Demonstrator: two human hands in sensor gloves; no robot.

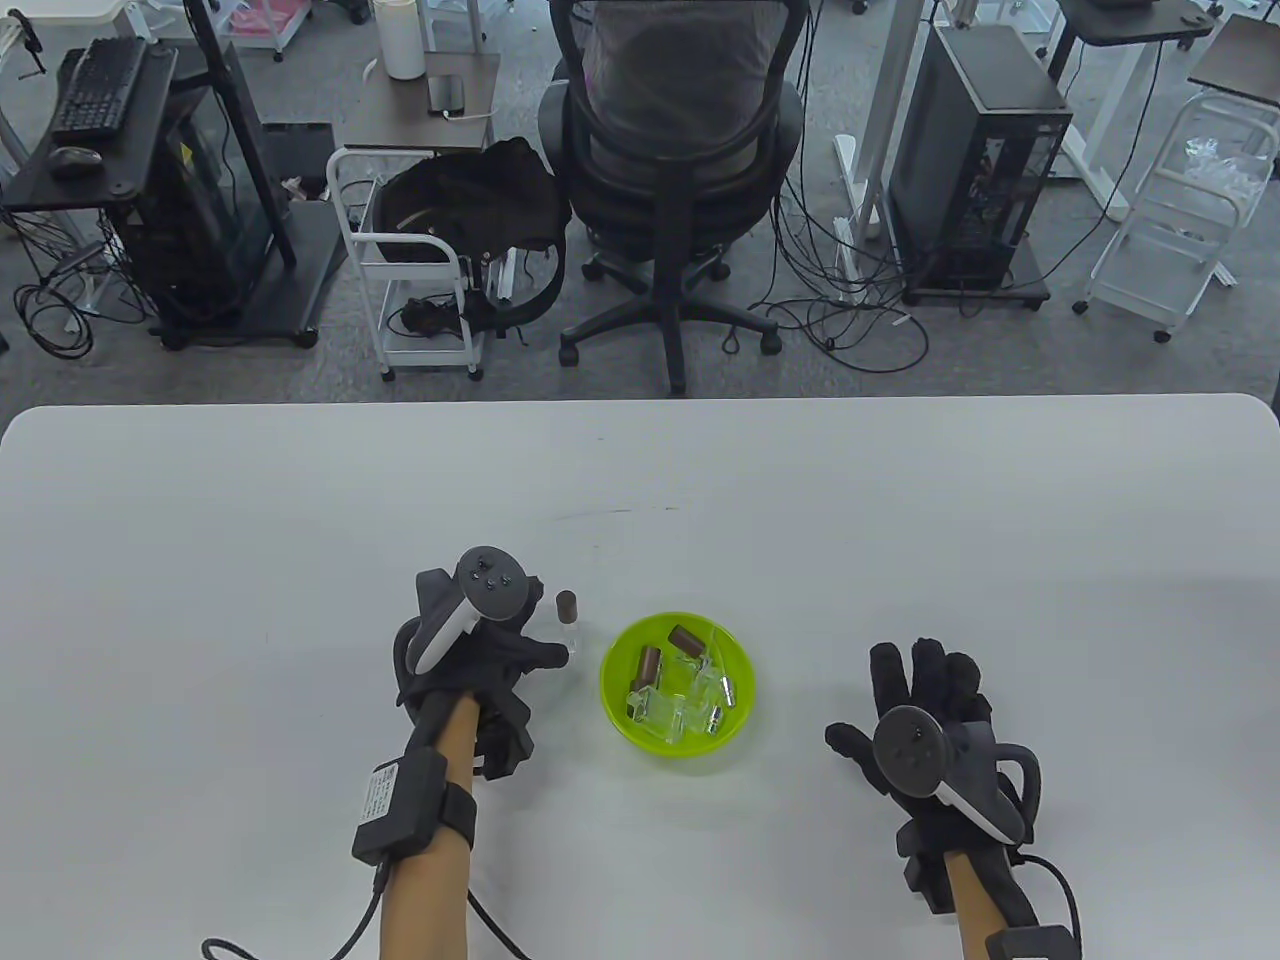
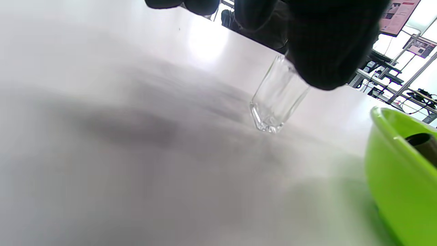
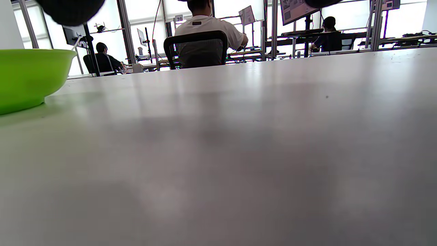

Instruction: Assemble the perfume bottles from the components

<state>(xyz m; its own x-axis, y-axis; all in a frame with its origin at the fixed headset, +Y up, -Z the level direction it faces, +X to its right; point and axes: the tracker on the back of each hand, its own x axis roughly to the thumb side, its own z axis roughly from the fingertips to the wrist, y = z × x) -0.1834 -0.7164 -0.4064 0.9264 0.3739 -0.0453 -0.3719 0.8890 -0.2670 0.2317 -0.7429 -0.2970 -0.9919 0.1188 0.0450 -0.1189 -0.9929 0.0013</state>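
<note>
A smooth, pale grey worktop [image 1: 300, 520] with rounded corners fills the lower half of the table view. Just below its centre sits a round, glossy lime-green plastic bowl [image 1: 618, 712] holding clear glass bottles, brown cylindrical caps and small silver sprayers. At lower left the black-gloved left hand [image 1: 470, 655] pinches a clear faceted glass bottle [image 2: 276, 99] with a brown cap [image 1: 567, 606], standing upright just left of the bowl. At lower right the right hand [image 1: 925, 715] lies flat, fingers spread, holding nothing.
</note>
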